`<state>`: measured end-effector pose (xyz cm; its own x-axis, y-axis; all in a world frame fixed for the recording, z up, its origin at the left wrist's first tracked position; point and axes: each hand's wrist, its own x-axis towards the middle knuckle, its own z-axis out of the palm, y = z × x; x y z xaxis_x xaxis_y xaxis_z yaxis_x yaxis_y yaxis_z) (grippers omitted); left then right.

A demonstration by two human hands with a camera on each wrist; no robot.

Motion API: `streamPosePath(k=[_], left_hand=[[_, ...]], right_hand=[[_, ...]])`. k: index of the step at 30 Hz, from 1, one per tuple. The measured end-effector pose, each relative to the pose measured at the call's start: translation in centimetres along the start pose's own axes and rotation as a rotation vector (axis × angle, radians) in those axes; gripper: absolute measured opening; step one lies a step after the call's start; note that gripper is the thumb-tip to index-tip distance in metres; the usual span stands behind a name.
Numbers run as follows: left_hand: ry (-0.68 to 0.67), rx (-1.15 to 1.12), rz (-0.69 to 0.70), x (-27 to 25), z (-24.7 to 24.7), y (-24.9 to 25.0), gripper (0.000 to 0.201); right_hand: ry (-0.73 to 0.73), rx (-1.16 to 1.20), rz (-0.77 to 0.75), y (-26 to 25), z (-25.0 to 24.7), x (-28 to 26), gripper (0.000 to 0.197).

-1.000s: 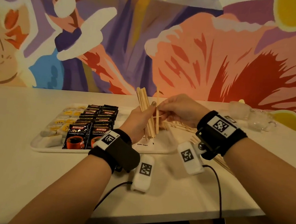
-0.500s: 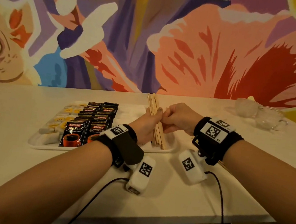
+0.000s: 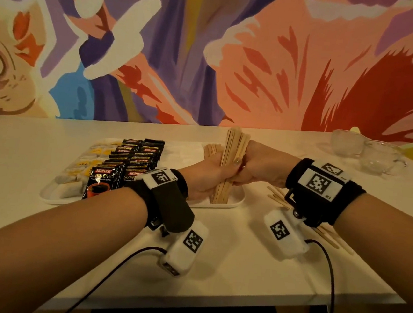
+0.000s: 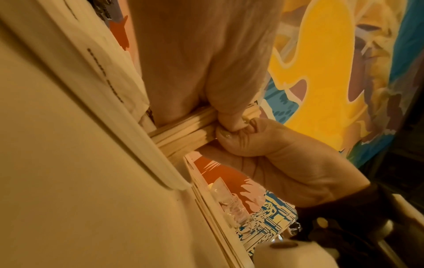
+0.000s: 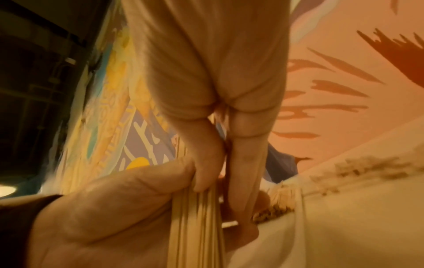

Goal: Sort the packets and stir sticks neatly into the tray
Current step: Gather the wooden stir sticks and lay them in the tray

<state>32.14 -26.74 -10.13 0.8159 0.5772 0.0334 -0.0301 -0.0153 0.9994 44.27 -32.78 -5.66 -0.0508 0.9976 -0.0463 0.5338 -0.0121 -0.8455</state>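
A bundle of wooden stir sticks stands nearly upright, its lower ends on the right end of the white tray. My left hand grips the bundle from the left and my right hand grips it from the right, fingertips meeting. The left wrist view shows the bundle squeezed between both hands at the tray rim. In the right wrist view the sticks run down between my fingers. Black Kopiko packets and yellow packets lie in rows in the tray.
Loose stir sticks lie on the white table under my right wrist. Two glass cups stand at the far right near the painted wall. More stick ends show in the tray behind my left hand.
The bundle has come down from above the tray until its ends stand on the tray's right end. My right hand went from pinching a single stick to gripping the whole bundle.
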Motion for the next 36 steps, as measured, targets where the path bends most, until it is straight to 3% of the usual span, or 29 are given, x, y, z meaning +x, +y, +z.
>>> streamPosePath(k=[2, 4, 6, 9, 10, 13, 17, 20, 24, 27, 29, 32, 36], left_hand=[[0.005, 0.024, 0.022, -0.3, 0.1, 0.4, 0.032], [0.038, 0.036, 0.058, -0.4, 0.1, 0.9, 0.024], [0.065, 0.047, 0.079, -0.4, 0.0, 1.4, 0.018], [0.095, 0.11, 0.051, -0.5, 0.1, 1.5, 0.014], [0.097, 0.131, 0.043, -0.5, 0.2, 1.3, 0.015], [0.074, 0.194, 0.012, -0.5, 0.4, 1.2, 0.021], [0.044, 0.195, -0.008, -0.7, 0.4, 1.2, 0.015], [0.048, 0.176, -0.041, -0.8, 0.5, 1.1, 0.012], [0.041, 0.162, -0.057, -0.9, 0.3, 1.3, 0.013], [0.027, 0.155, -0.043, -1.2, 0.4, 1.5, 0.013], [0.022, 0.192, -0.039, -1.1, 0.5, 1.5, 0.027], [0.023, 0.222, -0.096, -1.2, 0.7, 1.8, 0.045], [0.001, 0.236, -0.187, -1.5, 0.5, 1.8, 0.019]], right_hand=[[-0.072, -0.106, 0.022, -0.9, -0.7, -0.5, 0.044], [-0.037, -0.133, 0.054, -2.0, -1.6, -0.8, 0.055], [0.138, -0.049, -0.002, -3.8, -2.5, -0.9, 0.064], [0.356, -0.059, -0.203, -5.8, -2.5, -0.9, 0.051], [0.334, -0.133, -0.225, -6.1, -2.0, -0.8, 0.047], [0.076, -0.449, -0.115, -5.2, -1.1, -0.1, 0.047], [0.16, -0.517, -0.189, -5.0, -1.2, 0.2, 0.046], [0.056, -0.608, -0.144, -4.7, -0.9, 0.3, 0.049], [0.118, -0.296, -0.11, -4.7, -2.5, 0.1, 0.041], [-0.059, 0.006, -0.044, -3.4, -2.3, -0.6, 0.034], [-0.088, 0.23, -0.061, -2.3, -1.0, -0.3, 0.02], [-0.065, 0.374, -0.117, -1.4, 0.2, 0.2, 0.023], [-0.036, 0.449, -0.138, -0.9, 0.8, 0.7, 0.02]])
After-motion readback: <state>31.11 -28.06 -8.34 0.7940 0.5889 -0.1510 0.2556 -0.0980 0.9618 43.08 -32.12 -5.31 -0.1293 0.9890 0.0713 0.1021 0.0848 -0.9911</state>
